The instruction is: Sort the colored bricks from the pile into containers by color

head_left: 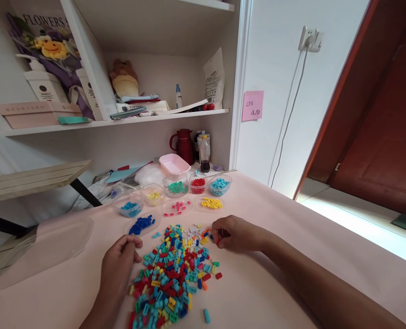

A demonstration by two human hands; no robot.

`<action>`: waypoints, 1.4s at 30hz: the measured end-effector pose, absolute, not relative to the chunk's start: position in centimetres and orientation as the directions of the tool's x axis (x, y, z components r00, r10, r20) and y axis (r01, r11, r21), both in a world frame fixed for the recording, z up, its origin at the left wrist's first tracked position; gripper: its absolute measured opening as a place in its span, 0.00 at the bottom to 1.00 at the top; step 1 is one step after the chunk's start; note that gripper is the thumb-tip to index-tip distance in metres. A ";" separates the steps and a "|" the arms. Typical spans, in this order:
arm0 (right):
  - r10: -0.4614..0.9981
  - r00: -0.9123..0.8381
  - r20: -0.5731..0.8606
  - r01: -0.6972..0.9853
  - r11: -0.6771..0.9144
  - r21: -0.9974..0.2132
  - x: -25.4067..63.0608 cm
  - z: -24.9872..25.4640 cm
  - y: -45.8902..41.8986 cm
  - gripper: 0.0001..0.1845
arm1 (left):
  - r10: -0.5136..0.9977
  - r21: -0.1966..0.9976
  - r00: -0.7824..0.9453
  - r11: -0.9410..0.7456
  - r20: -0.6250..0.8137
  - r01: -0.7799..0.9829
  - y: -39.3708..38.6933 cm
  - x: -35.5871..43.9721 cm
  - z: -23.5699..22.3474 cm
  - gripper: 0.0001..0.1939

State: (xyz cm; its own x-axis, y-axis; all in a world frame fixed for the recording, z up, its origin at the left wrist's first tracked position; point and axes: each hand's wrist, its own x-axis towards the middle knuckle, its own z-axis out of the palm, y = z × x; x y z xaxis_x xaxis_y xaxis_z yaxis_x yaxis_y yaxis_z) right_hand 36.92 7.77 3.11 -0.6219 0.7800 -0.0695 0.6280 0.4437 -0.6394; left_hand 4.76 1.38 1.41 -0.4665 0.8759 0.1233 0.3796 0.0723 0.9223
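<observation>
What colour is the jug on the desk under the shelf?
Dark red, seen in the head view.

A loose, uneven heap of small plastic bricks [173, 276] spreads over the pale pink tabletop [250, 292], mixing red, turquoise, blue, green, yellow, orange and white, with a few strays around its edges. Behind it, clear shallow containers [219, 194] hold bricks grouped by colour: dark blue, mid-blue, pale yellow, green, red, light blue, pink and bright yellow.

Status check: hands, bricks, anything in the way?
Right hand pinching red brick. Left hand curled beside mixed pile, grip unclear. Filled tubs beyond; nothing blocking either hand from pile.
</observation>
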 end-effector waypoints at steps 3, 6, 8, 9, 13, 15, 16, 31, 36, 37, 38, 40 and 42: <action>0.773 -0.628 -0.087 0.607 0.417 -0.677 37.1 3.2 7.9 0.08 | 0.880 0.922 -0.461 0.075 0.118 0.379 1.4 4.7 1.3 0.09; 0.787 -0.614 -0.054 0.547 0.376 -0.748 37.5 3.4 8.1 0.07 | 0.878 0.918 -0.466 0.089 0.111 0.386 1.5 4.6 1.1 0.10; 0.805 -0.592 -0.027 0.486 0.331 -0.809 37.8 3.6 8.2 0.07 | 0.875 0.914 -0.473 0.105 0.102 0.391 1.5 4.6 1.1 0.11; 0.812 -0.583 -0.021 0.456 0.306 -0.836 38.0 3.7 8.3 0.07 | 0.873 0.913 -0.478 0.113 0.097 0.393 1.6 4.5 1.1 0.11; 0.791 -0.608 -0.061 0.405 0.244 -0.881 38.5 3.5 8.7 0.08 | 0.867 0.917 -0.486 0.102 0.108 0.386 1.6 4.6 1.2 0.12; 0.776 -0.622 -0.105 0.431 0.227 -0.874 38.6 3.2 8.9 0.08 | 0.861 0.920 -0.495 0.090 0.120 0.380 1.6 4.5 1.1 0.12; 0.772 -0.623 -0.123 0.434 0.210 -0.876 38.7 3.0 9.0 0.08 | 0.859 0.921 -0.496 0.086 0.125 0.381 1.7 4.4 1.0 0.12; 0.991 -0.109 0.071 -0.303 0.035 -0.952 37.9 0.6 11.8 0.14 | 0.839 0.902 -0.519 0.088 0.161 0.422 1.3 4.7 2.5 0.14; 0.997 0.000 0.074 -0.366 0.069 -0.928 38.5 0.4 12.2 0.10 | 0.841 0.902 -0.519 0.094 0.154 0.421 1.2 4.8 2.6 0.13; 0.997 0.007 0.072 -0.370 0.069 -0.926 38.6 0.4 12.2 0.10 | 0.843 0.902 -0.516 0.095 0.152 0.421 1.1 4.8 2.6 0.13; 0.998 0.009 0.070 -0.372 0.068 -0.926 38.6 0.3 12.3 0.10 | 0.846 0.901 -0.513 0.098 0.149 0.423 1.2 4.9 2.6 0.13; 0.998 0.003 0.066 -0.368 0.062 -0.928 38.7 0.3 12.3 0.10 | 0.851 0.896 -0.504 0.104 0.144 0.433 1.2 4.9 2.5 0.13; 0.998 -0.014 0.062 -0.355 0.053 -0.933 38.7 0.2 12.4 0.11 | 0.856 0.893 -0.496 0.099 0.148 0.439 1.3 4.8 2.3 0.13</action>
State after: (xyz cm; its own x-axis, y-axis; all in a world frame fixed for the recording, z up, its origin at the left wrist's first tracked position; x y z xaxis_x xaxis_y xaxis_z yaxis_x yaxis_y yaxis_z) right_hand 38.72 12.37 0.16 -0.0141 0.9980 0.0622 -0.3555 0.0532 -0.9332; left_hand 4.80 1.35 2.30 -0.4956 0.8558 0.1485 0.4390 0.0993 0.8930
